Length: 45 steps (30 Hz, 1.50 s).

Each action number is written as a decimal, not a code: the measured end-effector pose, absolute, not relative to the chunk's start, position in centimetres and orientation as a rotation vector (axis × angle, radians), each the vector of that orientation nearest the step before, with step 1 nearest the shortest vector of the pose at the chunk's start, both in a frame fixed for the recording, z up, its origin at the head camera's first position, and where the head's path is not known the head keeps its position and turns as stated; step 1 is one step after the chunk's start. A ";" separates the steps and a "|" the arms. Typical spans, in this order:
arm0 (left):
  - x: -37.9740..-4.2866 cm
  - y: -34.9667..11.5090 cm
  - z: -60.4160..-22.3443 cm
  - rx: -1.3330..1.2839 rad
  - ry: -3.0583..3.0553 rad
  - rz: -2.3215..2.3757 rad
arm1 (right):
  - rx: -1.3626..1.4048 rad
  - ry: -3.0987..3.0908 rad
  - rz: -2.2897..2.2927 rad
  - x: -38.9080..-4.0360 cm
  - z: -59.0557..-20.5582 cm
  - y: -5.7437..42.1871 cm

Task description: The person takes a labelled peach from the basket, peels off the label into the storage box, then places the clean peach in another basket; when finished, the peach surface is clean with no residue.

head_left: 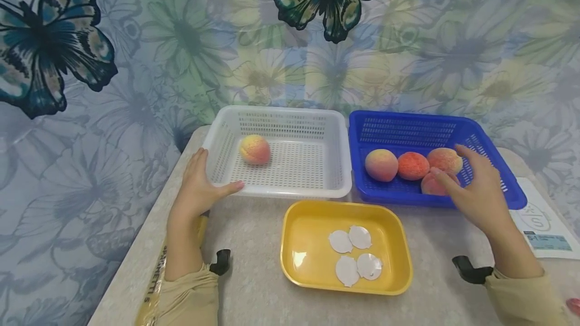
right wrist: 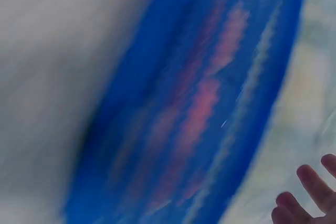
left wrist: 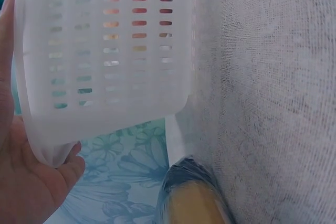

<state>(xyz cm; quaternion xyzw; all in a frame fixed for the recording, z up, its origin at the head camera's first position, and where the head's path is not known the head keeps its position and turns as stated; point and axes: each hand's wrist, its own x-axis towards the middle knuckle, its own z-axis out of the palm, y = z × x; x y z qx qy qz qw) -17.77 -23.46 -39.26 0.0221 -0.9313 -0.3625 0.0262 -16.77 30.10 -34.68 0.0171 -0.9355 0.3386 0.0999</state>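
Note:
My left hand (head_left: 196, 190) grips the front left corner of a white plastic basket (head_left: 277, 192), its thumb along the front rim. In the left wrist view, fingers (left wrist: 71, 171) curl under that rim. A single yellow-pink peach (head_left: 255, 150) lies inside the white basket. My right hand (head_left: 482, 192) hovers over the right side of a blue basket (head_left: 394, 196), thumb and fingers spread apart. Just by these fingertips are a yellowish peach (head_left: 445, 160) and a pinker peach (head_left: 436, 185), partly hidden by the thumb. Another peach (head_left: 381, 165) and a red-orange fruit (head_left: 413, 166) lie further left.
A yellow tray (head_left: 304, 215) with several white round discs (head_left: 347, 270) stands in front of the baskets. Left of it lies a yellow spaghetti packet (head_left: 151, 291). A printed paper (head_left: 544, 220) is at the right. A flowered cloth (head_left: 317, 74) hangs behind.

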 end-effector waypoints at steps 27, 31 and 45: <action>-18.3 -23.7 -39.5 0.032 -2.831 -1.134 | 0.699 -2.969 1.383 -23.6 -38.0 1.2; -18.4 -23.7 -39.5 0.041 -2.844 -1.136 | 0.658 -2.999 1.363 -24.7 -38.4 -0.4; -18.0 -23.9 -39.6 0.066 -2.872 -1.127 | 0.784 -3.083 1.125 -27.0 -39.8 -3.8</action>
